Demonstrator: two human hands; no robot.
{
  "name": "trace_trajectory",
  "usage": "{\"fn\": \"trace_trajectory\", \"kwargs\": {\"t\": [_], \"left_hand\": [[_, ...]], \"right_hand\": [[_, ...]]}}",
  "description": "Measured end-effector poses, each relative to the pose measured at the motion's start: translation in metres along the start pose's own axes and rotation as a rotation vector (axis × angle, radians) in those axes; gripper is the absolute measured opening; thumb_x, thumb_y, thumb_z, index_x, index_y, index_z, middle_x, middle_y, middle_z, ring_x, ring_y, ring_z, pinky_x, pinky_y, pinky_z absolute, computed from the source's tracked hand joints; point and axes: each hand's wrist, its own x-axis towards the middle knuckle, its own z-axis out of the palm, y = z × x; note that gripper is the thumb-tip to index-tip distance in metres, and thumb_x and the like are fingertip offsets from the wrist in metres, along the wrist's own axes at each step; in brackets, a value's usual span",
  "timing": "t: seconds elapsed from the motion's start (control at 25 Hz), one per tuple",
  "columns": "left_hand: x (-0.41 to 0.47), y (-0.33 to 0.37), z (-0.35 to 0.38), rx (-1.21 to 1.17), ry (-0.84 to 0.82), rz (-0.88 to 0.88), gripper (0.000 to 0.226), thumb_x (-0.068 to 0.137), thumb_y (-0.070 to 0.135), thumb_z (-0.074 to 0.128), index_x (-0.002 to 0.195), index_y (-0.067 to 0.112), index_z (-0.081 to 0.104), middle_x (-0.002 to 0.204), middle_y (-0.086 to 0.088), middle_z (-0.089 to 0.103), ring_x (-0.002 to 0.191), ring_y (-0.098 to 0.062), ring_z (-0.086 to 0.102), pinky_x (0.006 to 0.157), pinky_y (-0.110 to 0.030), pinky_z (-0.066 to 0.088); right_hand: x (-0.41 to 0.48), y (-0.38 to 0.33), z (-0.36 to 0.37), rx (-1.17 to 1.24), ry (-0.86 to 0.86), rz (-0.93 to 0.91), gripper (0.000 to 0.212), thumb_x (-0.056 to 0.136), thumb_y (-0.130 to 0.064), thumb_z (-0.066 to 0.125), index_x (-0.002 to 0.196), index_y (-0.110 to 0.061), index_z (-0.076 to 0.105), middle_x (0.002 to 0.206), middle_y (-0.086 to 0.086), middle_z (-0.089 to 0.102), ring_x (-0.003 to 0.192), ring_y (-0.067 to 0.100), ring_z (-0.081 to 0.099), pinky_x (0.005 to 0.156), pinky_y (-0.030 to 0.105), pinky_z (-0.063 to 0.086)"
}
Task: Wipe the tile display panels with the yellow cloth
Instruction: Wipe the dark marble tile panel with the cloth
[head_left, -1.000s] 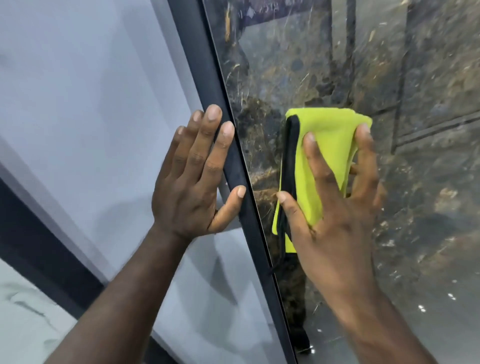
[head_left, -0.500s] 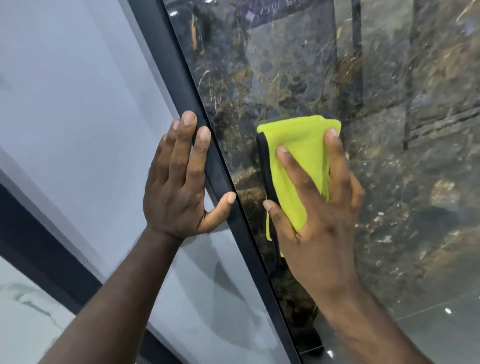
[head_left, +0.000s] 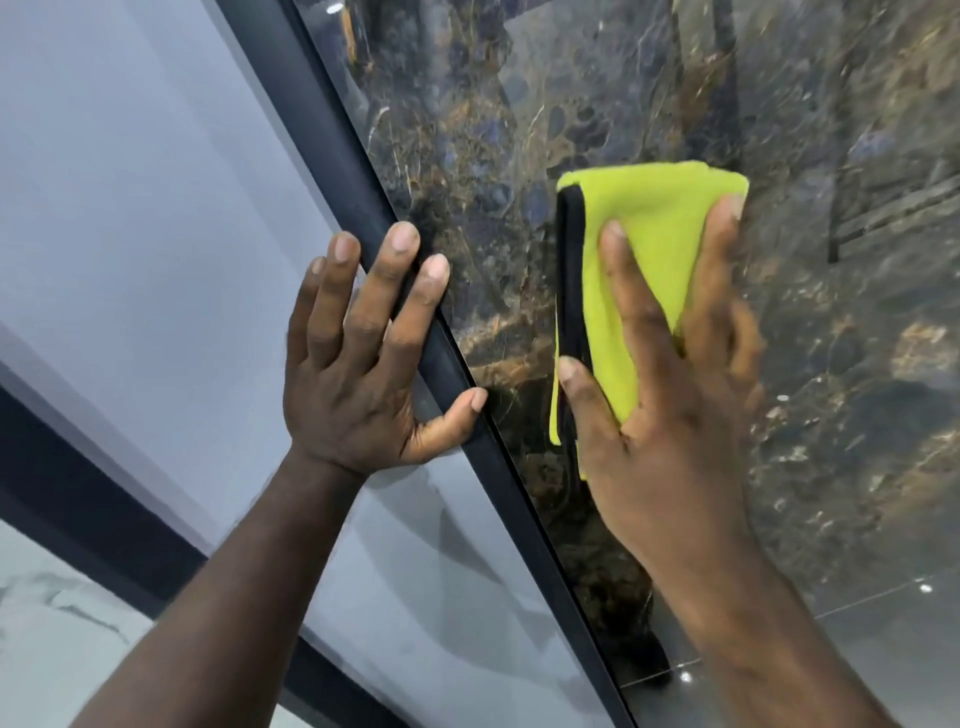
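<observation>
Yellow cloth (head_left: 655, 223) pressed flat on dark marble panel (head_left: 519, 104) near its left edge, beneath straight spread fingers (head_left: 629, 296) of right hand (head_left: 675, 431), left hand (head_left: 358, 384) laid flat, fingers straight, across black frame (head_left: 332, 130) and grey panel (head_left: 130, 208)

soft even light, mirror glare on the dark panel (head_left: 519, 130), motion blur around the right hand (head_left: 670, 415)

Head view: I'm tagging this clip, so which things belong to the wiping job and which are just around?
Job: yellow cloth, right hand pressing it flat, dark marbled panel under it, left hand bracing on the black frame.
Just around: pale grey panel, white marbled tile lower left.
</observation>
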Motion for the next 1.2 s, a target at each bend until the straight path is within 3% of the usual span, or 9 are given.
{"fn": "trace_trajectory", "kwargs": {"t": [0.08, 0.2, 0.32, 0.44, 0.6, 0.8, 1.0, 1.12, 1.2], "left_hand": [[-0.002, 0.002, -0.001, -0.016, 0.008, -0.007, 0.090, 0.095, 0.067, 0.056, 0.163, 0.010, 0.042, 0.169, -0.014, 0.036, 0.165, -0.036, 0.020, 0.126, -0.060, 0.035], [0.001, 0.000, -0.002, -0.031, 0.026, 0.012, 0.092, 0.093, 0.066, 0.061, 0.163, 0.010, 0.043, 0.170, -0.013, 0.036, 0.167, -0.031, 0.016, 0.123, -0.062, 0.039], [0.002, 0.003, -0.003, -0.040, 0.035, -0.021, 0.089, 0.088, 0.063, 0.069, 0.158, 0.010, 0.050, 0.166, -0.012, 0.043, 0.165, -0.032, 0.021, 0.127, -0.059, 0.031], [0.021, 0.013, -0.010, -0.056, 0.082, -0.074, 0.069, 0.089, 0.053, 0.072, 0.137, 0.004, 0.066, 0.155, -0.015, 0.056, 0.152, -0.038, 0.038, 0.132, -0.051, 0.016], [0.059, 0.025, -0.021, -0.077, 0.065, -0.180, 0.040, 0.100, 0.036, 0.066, 0.118, 0.001, 0.073, 0.152, -0.020, 0.061, 0.151, -0.037, 0.046, 0.134, -0.051, 0.014], [0.075, 0.039, -0.027, -0.062, -0.076, -0.176, 0.051, 0.102, 0.036, 0.057, 0.141, 0.003, 0.064, 0.170, -0.020, 0.040, 0.160, -0.040, 0.034, 0.135, -0.056, 0.014], [0.098, 0.040, -0.030, -0.037, -0.153, -0.132, 0.060, 0.102, 0.039, 0.055, 0.151, 0.005, 0.054, 0.178, -0.017, 0.023, 0.166, -0.036, 0.018, 0.136, -0.057, 0.006], [0.111, 0.043, -0.028, 0.009, -0.176, -0.106, 0.065, 0.101, 0.043, 0.055, 0.151, 0.002, 0.052, 0.180, -0.015, 0.014, 0.168, -0.035, 0.007, 0.135, -0.057, 0.000], [0.131, 0.052, -0.022, -0.014, -0.177, -0.086, 0.063, 0.101, 0.044, 0.055, 0.147, 0.001, 0.054, 0.181, -0.014, 0.014, 0.168, -0.034, 0.007, 0.135, -0.057, -0.001]], "right_hand": [[-0.004, -0.015, 0.008, -0.018, -0.018, -0.029, 0.080, 0.105, -0.030, 0.065, 0.167, -0.048, 0.017, 0.177, 0.000, -0.019, 0.162, 0.022, -0.003, 0.121, 0.040, 0.007], [-0.022, -0.013, 0.014, -0.087, -0.126, -0.143, 0.074, 0.110, -0.038, 0.054, 0.167, -0.049, 0.008, 0.174, -0.004, -0.027, 0.163, 0.024, -0.017, 0.123, 0.059, 0.011], [0.014, 0.010, 0.002, -0.061, -0.042, -0.041, 0.074, 0.111, -0.038, 0.052, 0.170, -0.038, 0.006, 0.172, 0.007, -0.031, 0.161, 0.030, -0.026, 0.129, 0.058, -0.003], [0.065, 0.000, -0.009, 0.032, 0.126, 0.011, 0.069, 0.112, -0.029, 0.051, 0.170, -0.018, 0.016, 0.173, 0.023, -0.018, 0.161, 0.040, -0.019, 0.132, 0.049, -0.007], [0.025, 0.020, 0.000, -0.243, -0.047, -0.282, 0.068, 0.113, -0.037, 0.045, 0.170, -0.026, 0.010, 0.175, 0.010, -0.018, 0.164, 0.035, -0.012, 0.132, 0.055, 0.006], [0.074, 0.024, -0.024, 0.039, 0.151, 0.144, 0.067, 0.113, -0.043, 0.037, 0.171, -0.029, 0.005, 0.175, 0.007, -0.026, 0.162, 0.025, -0.021, 0.131, 0.060, 0.000], [0.047, 0.027, -0.021, -0.063, -0.005, -0.122, 0.068, 0.113, -0.036, 0.044, 0.170, -0.031, 0.008, 0.174, -0.003, -0.029, 0.162, 0.021, -0.023, 0.132, 0.044, -0.002], [0.077, 0.055, -0.043, 0.110, 0.090, 0.145, 0.071, 0.109, -0.048, 0.041, 0.169, -0.042, 0.004, 0.171, -0.013, -0.033, 0.160, 0.011, -0.024, 0.132, 0.052, 0.000], [0.118, 0.048, -0.055, 0.147, 0.178, 0.191, 0.070, 0.110, -0.043, 0.043, 0.170, -0.037, 0.008, 0.174, -0.004, -0.028, 0.162, 0.015, -0.021, 0.133, 0.051, -0.001]]}}
